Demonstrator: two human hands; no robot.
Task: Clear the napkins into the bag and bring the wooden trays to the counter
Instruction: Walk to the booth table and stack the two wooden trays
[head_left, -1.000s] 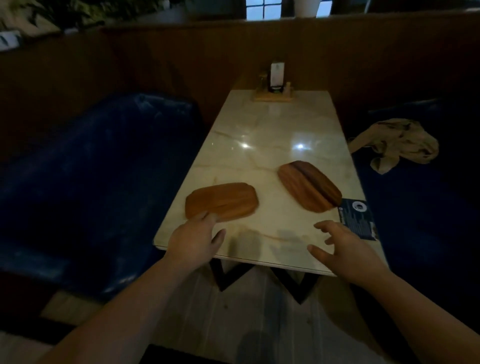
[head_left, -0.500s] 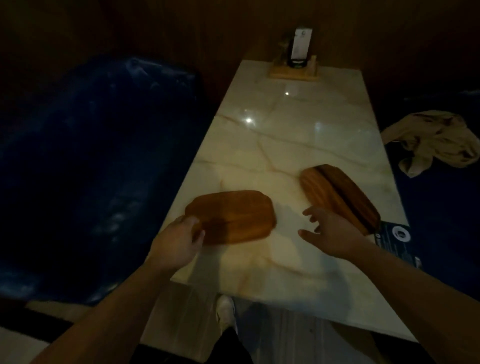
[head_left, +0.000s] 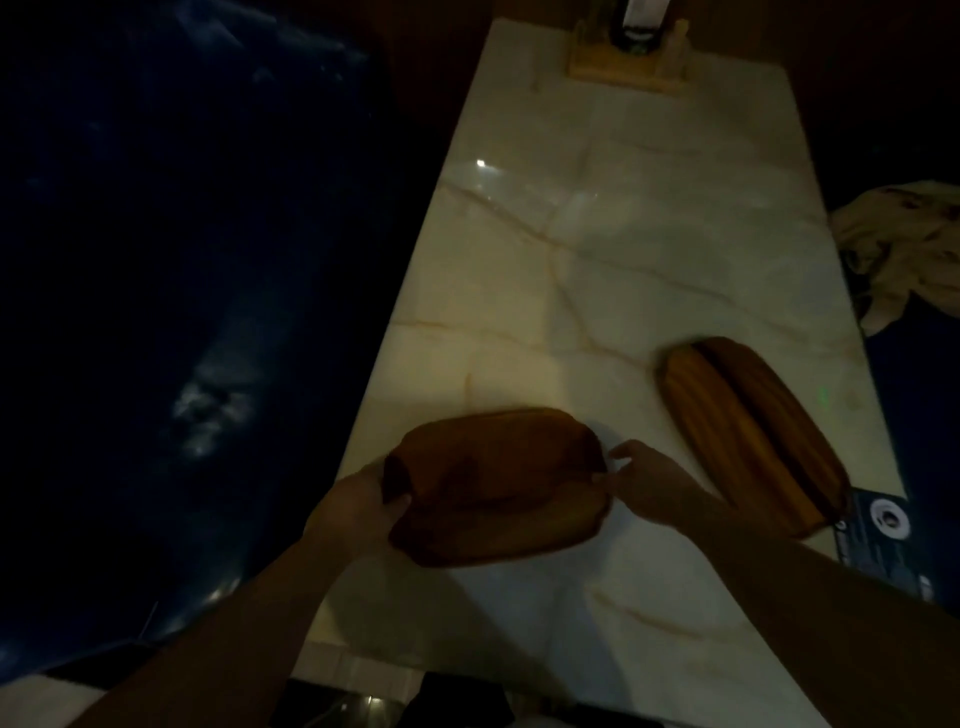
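Note:
Two oval wooden trays lie on the marble table. My left hand grips the left end of the near tray, which is tilted up off the tabletop. At that tray's right edge my right hand touches the rim with its fingertips. The second tray, striped light and dark, lies flat to the right near the table's right edge, untouched. No napkins or bag are visible.
A dark blue seat runs along the left of the table. A crumpled beige cloth lies on the right seat. A wooden condiment holder stands at the far end. A dark printed card sits at the table's right edge.
I have leaned in over the table. My left hand closed on the near tray's left end and raised it. My right hand moved left from the second tray to the near tray's right edge.

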